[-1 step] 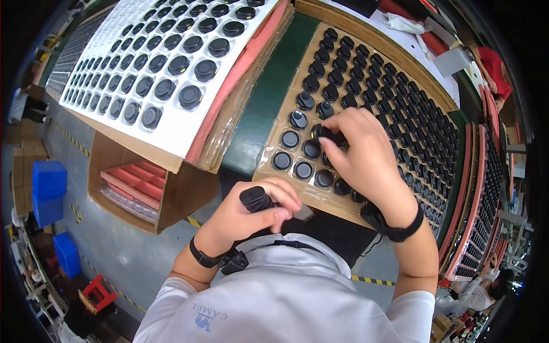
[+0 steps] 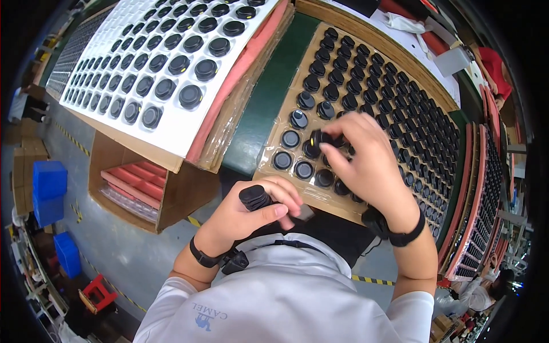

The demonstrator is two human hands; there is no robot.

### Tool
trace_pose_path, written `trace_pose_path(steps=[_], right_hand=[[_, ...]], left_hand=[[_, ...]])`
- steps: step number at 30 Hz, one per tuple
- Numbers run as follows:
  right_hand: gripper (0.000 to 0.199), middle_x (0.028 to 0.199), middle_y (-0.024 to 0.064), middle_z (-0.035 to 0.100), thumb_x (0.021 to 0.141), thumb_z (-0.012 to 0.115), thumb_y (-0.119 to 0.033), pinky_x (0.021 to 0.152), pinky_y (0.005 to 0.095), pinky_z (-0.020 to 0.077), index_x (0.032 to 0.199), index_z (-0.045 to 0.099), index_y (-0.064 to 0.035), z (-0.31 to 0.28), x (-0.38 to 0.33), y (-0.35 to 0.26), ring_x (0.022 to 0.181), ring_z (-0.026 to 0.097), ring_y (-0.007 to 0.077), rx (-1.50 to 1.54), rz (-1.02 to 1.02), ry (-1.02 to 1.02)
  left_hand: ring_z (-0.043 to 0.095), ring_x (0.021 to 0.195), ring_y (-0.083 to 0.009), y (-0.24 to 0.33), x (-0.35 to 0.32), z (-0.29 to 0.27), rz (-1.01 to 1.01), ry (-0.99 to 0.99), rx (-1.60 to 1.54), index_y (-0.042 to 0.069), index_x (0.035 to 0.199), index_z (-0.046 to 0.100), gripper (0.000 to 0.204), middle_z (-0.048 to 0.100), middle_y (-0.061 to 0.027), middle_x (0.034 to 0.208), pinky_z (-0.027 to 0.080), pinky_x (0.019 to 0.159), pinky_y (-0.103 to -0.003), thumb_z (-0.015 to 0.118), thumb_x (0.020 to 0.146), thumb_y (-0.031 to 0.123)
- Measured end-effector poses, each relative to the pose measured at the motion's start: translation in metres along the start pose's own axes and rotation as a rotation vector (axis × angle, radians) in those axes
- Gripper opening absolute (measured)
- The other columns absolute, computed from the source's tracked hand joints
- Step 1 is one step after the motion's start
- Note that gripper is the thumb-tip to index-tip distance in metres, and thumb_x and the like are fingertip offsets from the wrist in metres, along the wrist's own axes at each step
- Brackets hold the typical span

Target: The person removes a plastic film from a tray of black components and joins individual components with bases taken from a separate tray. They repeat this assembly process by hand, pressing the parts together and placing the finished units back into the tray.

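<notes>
Left hand (image 2: 251, 214): curled shut around a black cylindrical tool (image 2: 254, 198), its round head poking up between thumb and forefinger; it sits at about 7 o'clock from the right hand, near the lower edge of the brown tray.
Right hand (image 2: 366, 157): fingertips pinched on a black round cap (image 2: 320, 139) in the tray's lower rows; palm faces down over the neighbouring caps.
Brown tray (image 2: 297, 188): tilted, filled with rows of black caps running toward 2 o'clock.
White tray (image 2: 171, 134): at 10 o'clock from the hands, carrying flatter black discs in rows, resting on an open cardboard box (image 2: 177, 194).
Green strip (image 2: 269, 97): between the two trays.
Wristbands: black, one on each wrist.
</notes>
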State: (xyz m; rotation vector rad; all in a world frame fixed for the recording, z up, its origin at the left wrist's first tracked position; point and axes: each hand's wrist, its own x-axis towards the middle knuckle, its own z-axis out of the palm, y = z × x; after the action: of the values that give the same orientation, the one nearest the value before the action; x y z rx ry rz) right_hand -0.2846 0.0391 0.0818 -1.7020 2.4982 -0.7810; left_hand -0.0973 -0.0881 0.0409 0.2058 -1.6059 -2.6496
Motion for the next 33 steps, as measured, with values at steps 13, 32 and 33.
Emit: trace_pose_path(steps=[13,32,33], right_hand=[[0.025,0.090,0.0103,0.059,0.071,0.068,-0.004,0.074,0.0335,0.0437,0.095,0.061,-0.0020,-0.002,-0.074,-0.023,0.080,0.055,0.0238,0.493,-0.138,0.111],[0.040,0.090,0.0087,0.054,0.090,0.055,-0.031,0.077,0.0297,0.0400,0.112,0.049,0.0021,0.027,-0.112,-0.012,0.086,0.052,0.0175,2.181,0.434,0.022],[0.039,0.089,0.0080,0.054,0.090,0.056,-0.029,0.076,0.0294,0.0398,0.112,0.049,0.0019,0.025,-0.112,-0.013,0.084,0.051,0.0171,2.121,0.423,0.059]], left_hand=[[0.055,0.077,-0.0101,0.005,0.009,0.027,-0.036,0.003,0.211,-0.003,0.109,0.059,0.032,0.063,-0.0074,0.091,0.046,0.072,-0.025,0.069,0.080,0.009],[0.060,0.096,-0.0182,-0.007,0.012,0.049,0.130,0.058,0.254,-0.005,0.109,0.057,0.047,0.062,-0.0107,0.103,0.047,0.086,-0.029,0.076,0.075,0.022],[0.060,0.094,-0.0180,-0.008,0.013,0.049,0.163,0.061,0.297,-0.004,0.108,0.058,0.046,0.061,-0.0108,0.103,0.046,0.084,-0.028,0.076,0.075,0.021]])
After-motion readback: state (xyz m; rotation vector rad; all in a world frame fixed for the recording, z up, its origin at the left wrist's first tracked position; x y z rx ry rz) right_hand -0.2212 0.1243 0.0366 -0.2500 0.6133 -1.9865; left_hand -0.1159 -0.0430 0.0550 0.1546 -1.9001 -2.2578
